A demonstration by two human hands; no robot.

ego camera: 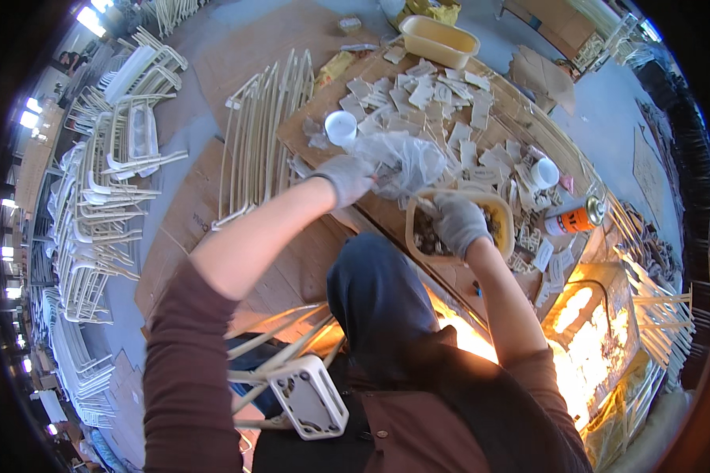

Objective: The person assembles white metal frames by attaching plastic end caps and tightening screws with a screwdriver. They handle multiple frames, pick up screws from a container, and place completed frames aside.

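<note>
My left hand [346, 178], in a pale knitted glove, is at the edge of a crumpled clear plastic bag [405, 162] on the cardboard-covered table. Its fingers are curled, with a small reddish spot at their tips; whether they grip the bag or something else is unclear. My right hand [458, 222], gloved the same way, reaches into a cream plastic tub [410, 239] of small dark and yellowish parts. What its fingers touch is hidden. A white frame part [307, 397] with tubular legs rests against my lap on the left.
Many pale flat pieces [423, 91] litter the table [316, 156]. Around them are white cups [340, 128] [545, 173], a spray can [574, 216] and another tub [439, 44]. Bent metal frames [266, 136] stand left of the table. Bright light falls on the right [591, 337].
</note>
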